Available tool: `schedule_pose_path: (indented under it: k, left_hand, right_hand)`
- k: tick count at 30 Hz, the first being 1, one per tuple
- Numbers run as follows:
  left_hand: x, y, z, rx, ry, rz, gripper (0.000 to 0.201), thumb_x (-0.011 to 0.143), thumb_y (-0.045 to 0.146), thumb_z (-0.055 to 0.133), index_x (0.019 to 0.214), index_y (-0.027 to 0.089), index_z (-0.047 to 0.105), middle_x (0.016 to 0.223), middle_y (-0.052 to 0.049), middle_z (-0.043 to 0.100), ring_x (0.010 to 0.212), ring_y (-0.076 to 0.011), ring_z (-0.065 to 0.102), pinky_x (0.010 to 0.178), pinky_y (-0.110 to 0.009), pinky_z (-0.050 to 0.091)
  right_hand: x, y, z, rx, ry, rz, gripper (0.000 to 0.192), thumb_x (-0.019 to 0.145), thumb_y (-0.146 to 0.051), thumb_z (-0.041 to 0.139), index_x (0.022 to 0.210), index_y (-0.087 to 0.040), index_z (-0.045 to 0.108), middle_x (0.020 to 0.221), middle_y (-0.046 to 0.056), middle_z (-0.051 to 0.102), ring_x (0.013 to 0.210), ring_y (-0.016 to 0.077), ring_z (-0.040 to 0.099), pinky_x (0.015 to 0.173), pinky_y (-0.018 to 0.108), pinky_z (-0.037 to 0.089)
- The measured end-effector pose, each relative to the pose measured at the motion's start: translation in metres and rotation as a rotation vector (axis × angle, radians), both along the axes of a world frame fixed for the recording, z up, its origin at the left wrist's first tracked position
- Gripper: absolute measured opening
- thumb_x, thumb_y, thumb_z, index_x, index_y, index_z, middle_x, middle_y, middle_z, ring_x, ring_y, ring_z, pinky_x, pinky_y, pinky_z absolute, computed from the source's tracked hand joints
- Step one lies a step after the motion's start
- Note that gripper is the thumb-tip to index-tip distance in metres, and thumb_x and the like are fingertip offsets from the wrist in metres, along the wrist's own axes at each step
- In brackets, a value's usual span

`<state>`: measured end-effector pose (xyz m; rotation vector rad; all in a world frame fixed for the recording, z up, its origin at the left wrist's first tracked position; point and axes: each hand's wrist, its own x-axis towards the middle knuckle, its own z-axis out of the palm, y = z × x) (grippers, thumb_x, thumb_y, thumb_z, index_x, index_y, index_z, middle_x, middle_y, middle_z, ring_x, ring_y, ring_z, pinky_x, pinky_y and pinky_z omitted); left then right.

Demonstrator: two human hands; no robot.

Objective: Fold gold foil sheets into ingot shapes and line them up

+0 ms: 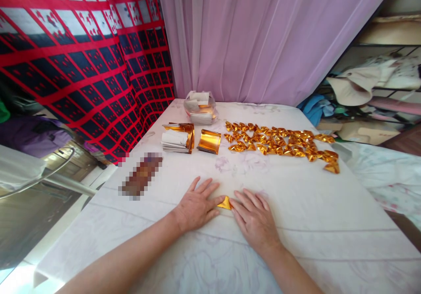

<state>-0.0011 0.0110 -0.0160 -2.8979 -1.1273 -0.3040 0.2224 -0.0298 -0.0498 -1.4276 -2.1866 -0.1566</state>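
A small folded piece of gold foil paper (224, 203) lies flat on the table between my two hands. My left hand (197, 206) rests on the cloth with its fingers spread, and its thumb presses the paper's left side. On the other side, my right hand (255, 217) lies with fingers stretched out, its thumb and index fingertip at the paper's right edge. Behind the hands stands a stack of gold foil sheets (209, 142). Beside it is a pile of sheets with white backs (176, 140). Several folded gold pieces (272, 139) sit in rows at the back right.
A clear plastic bag (199, 108) with more paper stands at the table's back edge. Some blurred reddish-brown item (141, 175) lies at the left. A patterned tablecloth (315, 206) covers the table. Purple curtain (246, 40) hangs behind, and loaded shelves (371, 88) are at the right.
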Motion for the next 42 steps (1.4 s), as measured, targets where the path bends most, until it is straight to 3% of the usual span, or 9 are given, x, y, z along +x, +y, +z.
schedule_pose_path:
  k: [11,16,22,26,30,37,42]
  left_hand:
    - [-0.016,-0.008,0.013,0.118,0.139,-0.127,0.044,0.094,0.050,0.048,0.131,0.027,0.054,0.147,-0.006,0.048,0.139,-0.0259,0.036,0.118,-0.051,0.009]
    - [-0.012,-0.007,0.019,0.110,0.133,-0.162,0.035,0.095,0.046,0.049,0.119,0.024,0.062,0.142,-0.002,0.053,0.136,-0.0254,0.040,0.118,-0.049,0.012]
    - [0.010,-0.004,0.003,0.039,-0.023,-0.065,0.022,0.093,0.036,0.056,0.109,0.024,0.065,0.112,0.000,0.070,0.113,-0.0205,0.056,0.112,-0.045,0.023]
    - [0.019,0.000,-0.006,-0.029,-0.078,-0.021,0.013,0.094,0.029,0.056,0.089,0.025,0.067,0.088,0.003,0.072,0.092,-0.0155,0.059,0.107,-0.041,0.027]
    - [0.021,0.003,-0.006,-0.067,-0.138,0.001,0.014,0.093,0.028,0.057,0.086,0.025,0.068,0.086,0.004,0.072,0.089,-0.0148,0.059,0.105,-0.040,0.028]
    - [0.022,0.002,-0.001,-0.140,-0.169,0.006,0.009,0.089,0.027,0.060,0.089,0.022,0.067,0.088,0.001,0.072,0.093,-0.0159,0.060,0.103,-0.039,0.032]
    - [0.022,0.001,-0.004,-0.094,-0.177,-0.032,0.012,0.091,0.027,0.056,0.090,0.021,0.066,0.088,-0.001,0.071,0.092,-0.0169,0.059,0.104,-0.040,0.032]
  right_hand:
    - [0.001,-0.001,0.001,-0.013,0.049,0.008,0.027,0.094,-0.028,0.049,0.108,-0.030,0.072,0.121,0.003,0.068,0.120,0.0255,0.053,0.107,0.045,0.028]
    - [0.001,0.000,0.002,-0.005,0.073,0.004,0.028,0.096,-0.030,0.047,0.105,-0.029,0.073,0.120,0.003,0.068,0.118,0.0255,0.054,0.106,0.045,0.029]
    - [0.000,-0.001,0.004,0.000,0.077,0.021,0.029,0.096,-0.032,0.046,0.104,-0.028,0.074,0.120,0.004,0.068,0.117,0.0257,0.055,0.106,0.044,0.030]
    - [0.006,0.000,0.007,0.027,0.009,0.032,0.028,0.096,-0.030,0.046,0.104,-0.027,0.073,0.121,0.005,0.068,0.117,0.0257,0.055,0.105,0.044,0.031]
    - [0.016,0.001,0.011,0.060,-0.101,0.054,0.025,0.095,-0.029,0.050,0.104,-0.028,0.072,0.122,0.004,0.067,0.116,0.0254,0.056,0.102,0.043,0.034]
    - [0.004,-0.004,0.012,0.048,-0.041,0.116,0.033,0.099,-0.034,0.042,0.118,-0.023,0.067,0.124,0.005,0.067,0.119,0.0241,0.055,0.105,0.040,0.032]
    - [0.005,-0.007,0.008,0.028,-0.056,0.148,0.032,0.099,-0.034,0.044,0.116,-0.023,0.068,0.121,0.003,0.068,0.116,0.0242,0.056,0.102,0.039,0.033]
